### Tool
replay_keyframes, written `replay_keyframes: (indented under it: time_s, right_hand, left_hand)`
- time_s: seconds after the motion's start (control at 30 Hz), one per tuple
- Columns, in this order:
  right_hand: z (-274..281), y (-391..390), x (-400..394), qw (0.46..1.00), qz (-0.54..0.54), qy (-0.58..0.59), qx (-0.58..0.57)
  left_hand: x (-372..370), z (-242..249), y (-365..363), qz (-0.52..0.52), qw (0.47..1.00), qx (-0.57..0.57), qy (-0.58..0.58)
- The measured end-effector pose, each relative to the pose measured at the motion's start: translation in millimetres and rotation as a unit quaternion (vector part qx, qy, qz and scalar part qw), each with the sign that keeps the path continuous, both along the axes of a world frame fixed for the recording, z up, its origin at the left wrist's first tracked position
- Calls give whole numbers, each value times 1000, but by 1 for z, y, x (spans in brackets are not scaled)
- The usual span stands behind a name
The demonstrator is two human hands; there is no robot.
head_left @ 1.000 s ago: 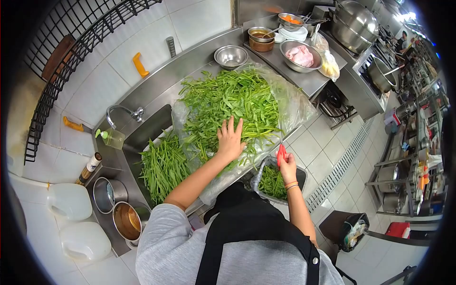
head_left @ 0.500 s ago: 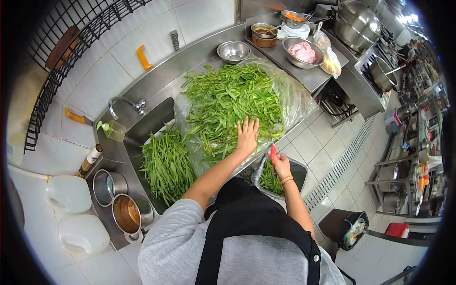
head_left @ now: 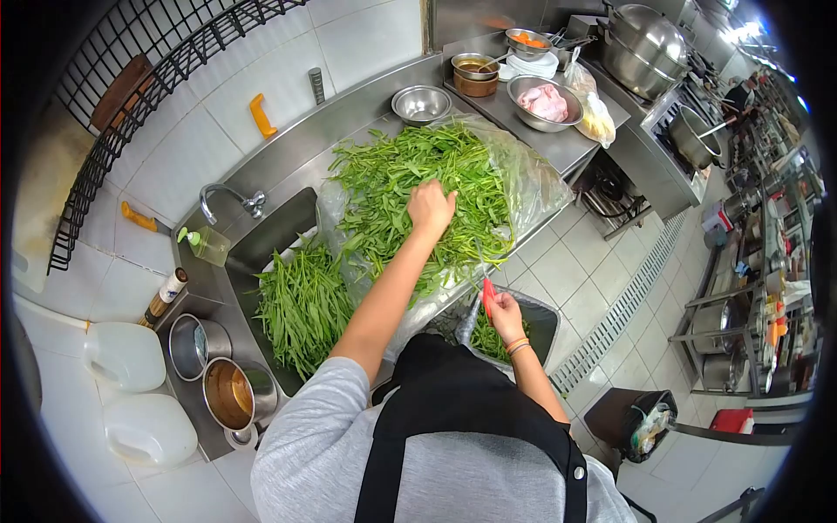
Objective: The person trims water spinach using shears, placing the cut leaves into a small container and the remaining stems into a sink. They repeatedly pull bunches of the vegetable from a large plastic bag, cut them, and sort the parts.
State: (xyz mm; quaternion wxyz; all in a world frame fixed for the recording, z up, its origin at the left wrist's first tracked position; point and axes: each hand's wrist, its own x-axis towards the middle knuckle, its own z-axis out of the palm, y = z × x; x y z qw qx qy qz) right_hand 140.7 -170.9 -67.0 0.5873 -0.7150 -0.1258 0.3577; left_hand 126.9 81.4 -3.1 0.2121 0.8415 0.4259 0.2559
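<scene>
A big heap of water spinach (head_left: pixel 392 179), long stems with narrow leaves, lies on a clear plastic bag (head_left: pixel 532 179) on the steel counter. My left hand (head_left: pixel 432 207) is in the middle of this heap, its fingers curled down into the stems. At the counter's front edge, my right hand (head_left: pixel 504 317) is closed round the red handle of a knife (head_left: pixel 488 292), whose blade points toward the heap's near edge. Below that hand stands a lined bin (head_left: pixel 545 327) with cut green pieces inside. A second pile of water spinach (head_left: pixel 301 305) fills part of the sink (head_left: pixel 270 231).
A metal bowl (head_left: pixel 422 105) sits behind the heap, and a bowl of raw meat (head_left: pixel 516 87) stands at the back right. A faucet (head_left: pixel 253 204) and soap bottle (head_left: pixel 209 246) are by the sink. Pots (head_left: pixel 235 397) stand at left, a waste bin (head_left: pixel 610 414) at lower right.
My left hand has moved up and left over the heap, from lying flat to curled fingers. My right hand and the knife have shifted slightly left and down.
</scene>
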Motion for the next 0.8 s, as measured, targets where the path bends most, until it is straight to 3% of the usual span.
replay_keyframes:
  time_s: [0.07,0.1,0.17,0.23,0.4,0.5,0.57,0.63,0.67,0.77,0.8]
  right_hand:
    - [9,2,-4,1000,27,-6,3]
    - [9,1,-4,1000,26,-10,4]
    - [6,-1,0,999,32,-27,7]
    - [17,-6,0,1000,23,-10,19]
    - [28,-6,4,996,23,28,77]
    - [33,-5,4,995,42,31,88]
    - [29,-4,6,995,49,25,84]
    - [22,-6,6,994,46,16,93]
    - [20,-8,7,994,41,5,103]
    - [22,-12,10,996,41,30,72]
    - [23,-12,10,996,39,40,70]
  left_hand:
    - [10,-19,16,50,991,-57,114]
    - [7,-17,17,49,991,-56,110]
    - [-5,-10,21,44,987,-153,22]
    - [-18,-21,23,16,981,-162,-108]
    - [-50,-20,19,-39,946,-219,-235]
    - [-80,17,1,-13,913,-288,-288]
    - [-112,27,-5,51,890,-278,-358]
    - [-160,0,3,129,903,-163,-377]
    - [-186,-8,0,159,908,-87,-378]
    - [-272,-64,-5,263,935,-48,-234]
    - [-293,-72,-12,307,944,-105,-67]
